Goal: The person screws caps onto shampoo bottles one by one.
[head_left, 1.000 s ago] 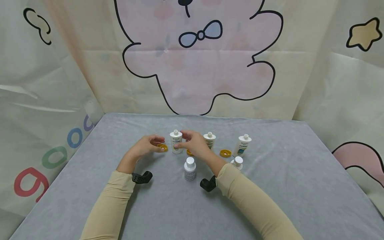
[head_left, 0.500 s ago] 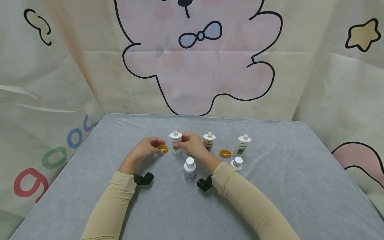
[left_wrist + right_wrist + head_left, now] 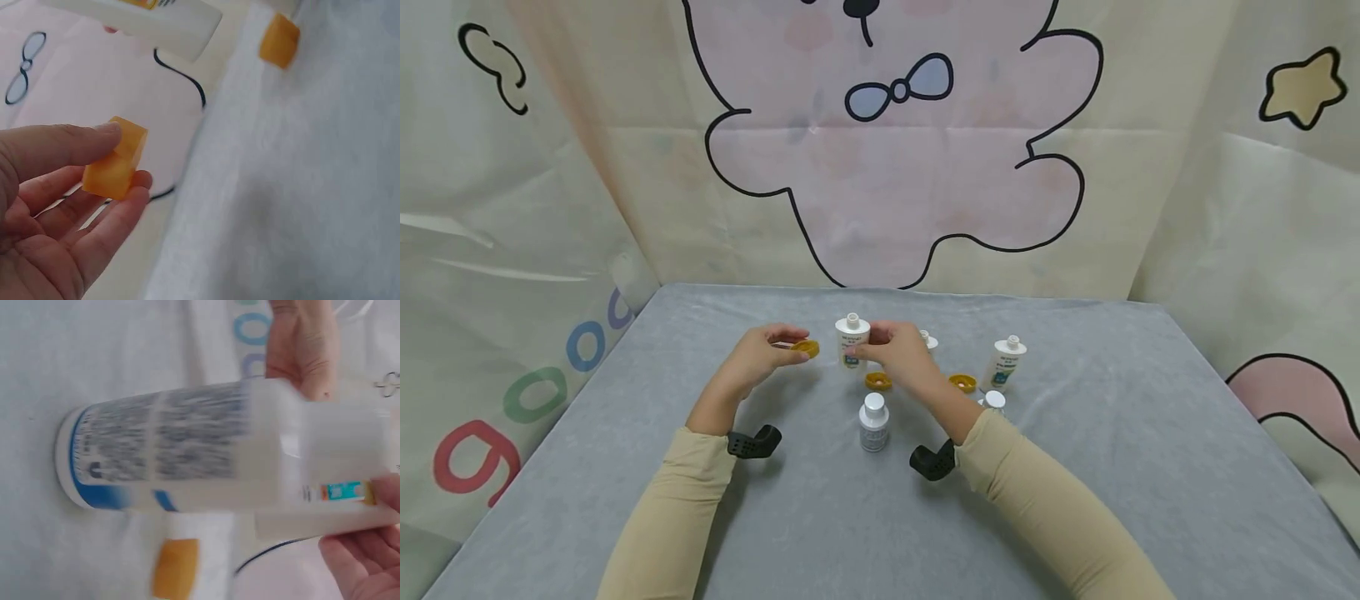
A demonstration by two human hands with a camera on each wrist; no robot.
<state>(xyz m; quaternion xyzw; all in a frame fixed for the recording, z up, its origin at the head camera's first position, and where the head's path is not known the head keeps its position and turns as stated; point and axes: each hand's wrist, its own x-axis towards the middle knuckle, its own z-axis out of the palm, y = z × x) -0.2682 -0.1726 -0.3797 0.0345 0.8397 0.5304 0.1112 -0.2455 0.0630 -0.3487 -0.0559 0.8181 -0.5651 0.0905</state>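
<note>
My left hand (image 3: 758, 357) pinches a small orange-yellow ring (image 3: 808, 353) between thumb and fingers, above the table. The left wrist view shows the thumb on top of this ring (image 3: 115, 169), whose sides look faceted. My right hand (image 3: 902, 354) grips a white bottle (image 3: 852, 332) with a narrow nozzle top, upright and raised off the cloth. The right wrist view catches part of that bottle (image 3: 294, 526) between thumb and fingers. Below it, another ring (image 3: 878, 387) lies on the table. A second nozzle bottle (image 3: 931, 342) is mostly hidden behind my right hand.
Right of my hand lie a third ring (image 3: 962, 389) and a nozzle bottle (image 3: 1002, 367). Two small white-capped bottles stand nearer me: one in the middle (image 3: 873, 429), one (image 3: 994, 401) partly behind the right forearm. Grey cloth covers the table (image 3: 1112, 467).
Both hands rise from the table: the left lifts the ring, the right lifts the bottle and shifts slightly right. The middle ring is now uncovered, and the second nozzle bottle becomes mostly hidden.
</note>
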